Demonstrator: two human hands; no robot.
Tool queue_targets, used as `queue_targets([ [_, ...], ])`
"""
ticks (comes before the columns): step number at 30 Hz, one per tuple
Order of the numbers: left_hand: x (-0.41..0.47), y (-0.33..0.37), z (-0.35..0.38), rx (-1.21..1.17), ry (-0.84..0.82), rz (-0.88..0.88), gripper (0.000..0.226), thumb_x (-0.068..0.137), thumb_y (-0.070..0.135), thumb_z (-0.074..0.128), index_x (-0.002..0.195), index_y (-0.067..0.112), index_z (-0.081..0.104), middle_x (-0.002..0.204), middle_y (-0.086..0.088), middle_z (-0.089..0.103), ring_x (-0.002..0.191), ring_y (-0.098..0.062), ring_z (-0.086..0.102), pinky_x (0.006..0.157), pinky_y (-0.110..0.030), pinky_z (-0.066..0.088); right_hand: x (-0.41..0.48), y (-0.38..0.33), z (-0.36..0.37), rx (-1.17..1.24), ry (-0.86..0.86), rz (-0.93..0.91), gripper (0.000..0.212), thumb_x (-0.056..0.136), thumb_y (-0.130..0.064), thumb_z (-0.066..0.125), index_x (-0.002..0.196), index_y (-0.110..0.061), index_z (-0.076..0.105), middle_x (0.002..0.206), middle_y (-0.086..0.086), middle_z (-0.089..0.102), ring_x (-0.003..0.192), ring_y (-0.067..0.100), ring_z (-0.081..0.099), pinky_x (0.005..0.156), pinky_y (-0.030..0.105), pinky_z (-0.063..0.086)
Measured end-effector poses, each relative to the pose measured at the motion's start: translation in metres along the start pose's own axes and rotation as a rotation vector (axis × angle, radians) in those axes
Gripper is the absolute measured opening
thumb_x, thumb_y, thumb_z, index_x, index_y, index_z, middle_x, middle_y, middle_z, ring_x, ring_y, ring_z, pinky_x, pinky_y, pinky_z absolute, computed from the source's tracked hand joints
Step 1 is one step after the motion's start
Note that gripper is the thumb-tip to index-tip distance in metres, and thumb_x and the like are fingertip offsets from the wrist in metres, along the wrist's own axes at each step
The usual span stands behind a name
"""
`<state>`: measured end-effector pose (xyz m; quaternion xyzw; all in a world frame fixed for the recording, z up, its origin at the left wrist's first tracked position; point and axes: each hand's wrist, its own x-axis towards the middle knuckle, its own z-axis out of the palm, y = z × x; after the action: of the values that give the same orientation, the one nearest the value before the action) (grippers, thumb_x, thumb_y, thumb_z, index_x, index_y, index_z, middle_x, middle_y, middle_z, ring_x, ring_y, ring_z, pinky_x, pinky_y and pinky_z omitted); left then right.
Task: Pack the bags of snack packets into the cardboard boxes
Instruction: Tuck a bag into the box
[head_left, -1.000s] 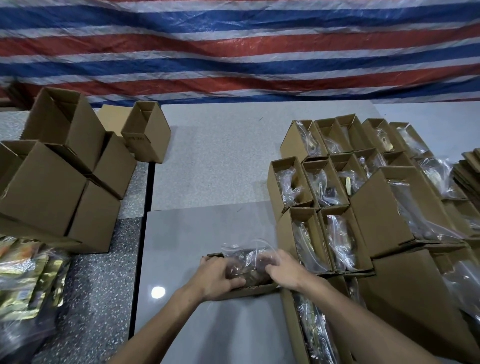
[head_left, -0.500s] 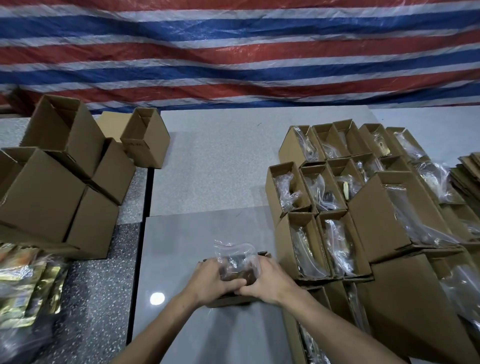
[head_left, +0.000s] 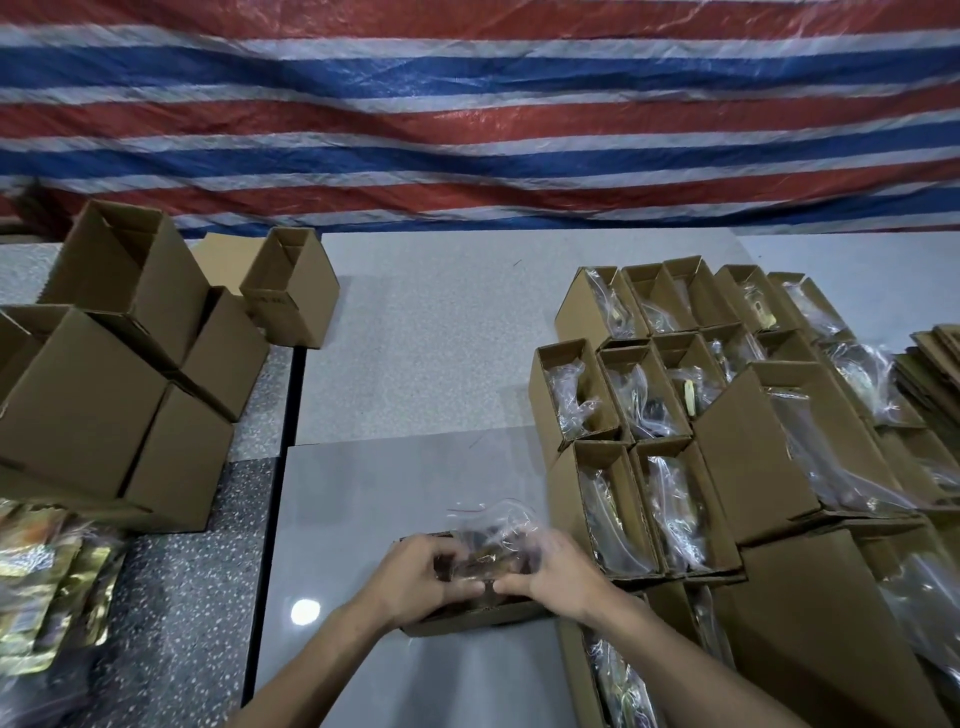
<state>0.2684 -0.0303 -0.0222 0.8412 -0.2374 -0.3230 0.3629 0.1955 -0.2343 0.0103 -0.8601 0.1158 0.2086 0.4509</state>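
A clear zip bag of snack packets (head_left: 488, 540) sits partly inside a small open cardboard box (head_left: 467, 618) on the grey table in front of me. My left hand (head_left: 415, 577) grips the bag's left side and my right hand (head_left: 556, 571) grips its right side, fingertips nearly touching over the box. The bag's top with its red zip line sticks up above the box. My hands hide most of the box.
Several boxes with bags in them (head_left: 644, 499) stand in rows at the right. Empty boxes (head_left: 88, 415) are stacked at the left, one more (head_left: 291, 286) behind. Gold snack packets (head_left: 47, 582) lie at the lower left. A striped tarp (head_left: 467, 114) hangs behind.
Both hands have drawn closer together over the box and pressed the bag lower into it. The view has tilted down slightly.
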Motion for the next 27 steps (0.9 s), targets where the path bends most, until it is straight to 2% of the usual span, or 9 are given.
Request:
queue_targets([
  [5,-0.003,-0.002,0.002,-0.050,0.062,0.035,0.042,0.059,0.063,0.081,0.058,0.031,0.054,0.064,0.016,0.057,0.064,-0.003,0.052,0.063,-0.022,0.040,-0.004,0.005,-0.006,0.118,-0.063,-0.011,0.030,0.069,-0.034,0.084,0.097,-0.037,0.073,0.090,-0.011,0.076,0.082,0.002,0.069,0.080,0.022,0.055],
  [7,-0.005,-0.001,0.001,-0.049,0.088,0.046,0.044,0.066,0.069,0.071,0.064,0.028,0.058,0.069,0.016,0.060,0.073,-0.004,0.056,0.071,-0.021,0.043,-0.004,0.005,-0.007,0.118,-0.085,-0.009,0.023,0.078,-0.042,0.076,0.097,-0.030,0.075,0.094,-0.007,0.076,0.089,0.003,0.069,0.086,0.027,0.055],
  [9,-0.005,0.001,0.001,-0.012,0.065,0.071,0.050,0.082,0.071,0.054,0.078,0.022,0.065,0.079,0.010,0.065,0.081,-0.007,0.059,0.083,-0.027,0.045,-0.002,0.003,-0.006,0.110,-0.076,0.021,0.039,0.086,-0.055,0.062,0.098,-0.020,0.073,0.095,0.001,0.075,0.086,0.003,0.066,0.090,0.037,0.052],
  [11,-0.004,0.001,0.003,0.062,0.024,0.078,0.043,0.094,0.056,0.045,0.089,0.021,0.070,0.079,0.002,0.062,0.078,-0.008,0.055,0.089,-0.029,0.043,-0.001,-0.002,-0.007,0.094,-0.055,0.084,0.045,0.090,-0.060,0.053,0.099,-0.020,0.071,0.091,-0.003,0.074,0.084,0.003,0.066,0.090,0.040,0.051],
  [15,-0.005,-0.007,0.005,-0.034,0.029,-0.010,0.008,0.092,0.021,0.067,0.085,0.025,0.068,0.075,0.004,0.064,0.063,-0.001,0.050,0.075,-0.028,0.046,0.001,-0.003,-0.008,-0.023,-0.040,0.114,0.015,0.100,-0.036,0.054,0.098,-0.027,0.065,0.093,-0.003,0.072,0.082,0.011,0.066,0.083,0.030,0.050],
  [18,-0.006,-0.010,0.003,-0.137,0.106,-0.041,0.018,0.081,0.019,0.081,0.083,0.016,0.063,0.077,-0.001,0.068,0.063,-0.003,0.052,0.066,-0.026,0.045,0.001,0.000,-0.005,-0.094,-0.043,0.071,0.016,0.100,-0.027,0.056,0.103,-0.027,0.072,0.094,-0.013,0.071,0.090,-0.002,0.063,0.076,0.004,0.042],
  [20,-0.006,-0.009,0.001,-0.207,0.151,-0.035,0.021,0.077,0.019,0.084,0.081,0.015,0.064,0.077,-0.006,0.068,0.067,-0.007,0.058,0.066,-0.026,0.048,0.003,-0.004,-0.002,-0.113,-0.004,0.044,0.019,0.098,-0.022,0.057,0.104,-0.024,0.075,0.087,-0.023,0.065,0.086,-0.014,0.058,0.075,-0.003,0.036],
  [24,-0.008,-0.009,-0.009,-0.465,0.196,-0.062,0.015,0.081,0.012,0.081,0.075,0.021,0.070,0.079,-0.007,0.072,0.074,-0.012,0.070,0.063,-0.019,0.052,0.007,-0.003,0.001,0.011,0.166,0.081,0.009,0.095,-0.019,0.063,0.095,-0.022,0.072,0.084,-0.011,0.069,0.078,0.000,0.062,0.069,0.004,0.043],
  [27,-0.013,-0.020,-0.020,-0.427,0.269,-0.016,0.026,0.084,0.008,0.076,0.077,0.033,0.079,0.092,0.001,0.072,0.082,-0.008,0.069,0.074,-0.017,0.053,0.007,0.000,-0.002,0.081,0.290,0.123,0.011,0.088,-0.022,0.073,0.080,-0.020,0.066,0.073,-0.006,0.064,0.068,0.004,0.057,0.065,0.012,0.045],
])
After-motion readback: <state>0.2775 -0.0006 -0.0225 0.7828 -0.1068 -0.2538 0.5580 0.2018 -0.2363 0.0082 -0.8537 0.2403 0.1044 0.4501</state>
